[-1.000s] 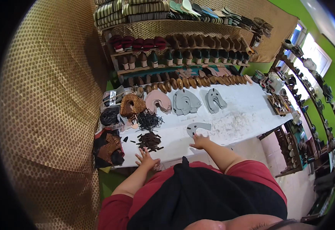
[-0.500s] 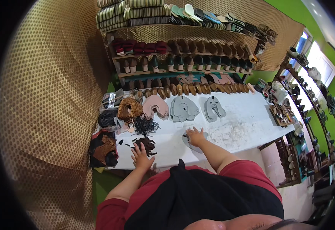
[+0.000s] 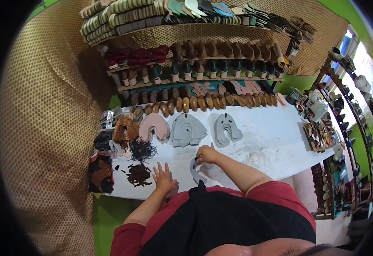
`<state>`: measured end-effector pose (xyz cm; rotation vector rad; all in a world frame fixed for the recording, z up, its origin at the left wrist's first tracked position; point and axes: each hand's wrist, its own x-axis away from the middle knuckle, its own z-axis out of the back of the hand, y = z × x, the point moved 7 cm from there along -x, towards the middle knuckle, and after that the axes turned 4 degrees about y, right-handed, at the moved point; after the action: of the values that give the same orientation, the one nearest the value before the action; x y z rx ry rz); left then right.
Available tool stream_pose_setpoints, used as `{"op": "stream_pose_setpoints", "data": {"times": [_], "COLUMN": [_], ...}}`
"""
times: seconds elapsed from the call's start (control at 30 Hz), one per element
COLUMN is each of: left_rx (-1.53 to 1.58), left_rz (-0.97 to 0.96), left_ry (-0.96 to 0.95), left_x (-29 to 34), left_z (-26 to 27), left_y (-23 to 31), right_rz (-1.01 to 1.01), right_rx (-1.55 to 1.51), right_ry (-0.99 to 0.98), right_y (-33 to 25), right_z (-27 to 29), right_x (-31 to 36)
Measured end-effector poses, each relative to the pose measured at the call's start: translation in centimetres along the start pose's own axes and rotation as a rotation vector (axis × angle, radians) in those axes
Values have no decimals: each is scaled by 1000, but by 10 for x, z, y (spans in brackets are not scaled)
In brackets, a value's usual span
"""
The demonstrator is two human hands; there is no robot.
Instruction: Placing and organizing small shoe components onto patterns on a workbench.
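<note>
grey cutout (image 3: 196, 170) flat at table (image 3: 272, 145) front edge; right hand (image 3: 206, 154) fingers curled, pressing its top to pin it; left hand (image 3: 164, 178) spread flat beside dark scraps (image 3: 138, 174), steadying; more grey cutouts (image 3: 188, 130) behind

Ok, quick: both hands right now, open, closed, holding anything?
Left hand: open, fingers spread, flat on the white table.
Right hand: closed on the grey cut piece.

This is a shoemaker's workshop. Shelves (image 3: 203, 64) against the wall carry rows of shoe lasts (image 3: 203, 102) and stacked soles (image 3: 152, 13), and the white worktable (image 3: 272, 145) is spread with cut grey shoe uppers (image 3: 188, 130) and leather scraps (image 3: 138, 174).
</note>
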<state>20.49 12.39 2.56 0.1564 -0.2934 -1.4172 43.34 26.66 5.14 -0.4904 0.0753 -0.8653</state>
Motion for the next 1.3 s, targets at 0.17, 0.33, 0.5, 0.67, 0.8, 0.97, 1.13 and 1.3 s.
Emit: {"op": "stream_pose_setpoints", "data": {"times": [0.17,0.33,0.5,0.67,0.8,0.97,1.13,1.3], "left_rx": [84,56,21,0,15,73,75,79], "left_rz": [95,296,351,348,350,339,347,349], "left_ry": [-151,-256,-390,-477,-514,-558,-615,-630], "left_x": [-35,-50,-65,-69,-72,-73,-78,-78], "left_z": [-24,-28,-18,-18,-21,-31,-33,-36], "left_y": [27,42,50,53,49,35,32,28], "right_rz": [20,-128,-339,-410,-300,-274,-18,-17], "right_rx": [-128,-94,-117,-102,-119,-633,-523,-616], "right_ry": [48,55,185,293,426,185,-7,-132], "right_y": [60,126,203,242,235,213,178,196], "right_z": [80,131,146,158,177,181,197,189], "right_x": [43,51,13,-31,-51,-49,-15,-13]}}
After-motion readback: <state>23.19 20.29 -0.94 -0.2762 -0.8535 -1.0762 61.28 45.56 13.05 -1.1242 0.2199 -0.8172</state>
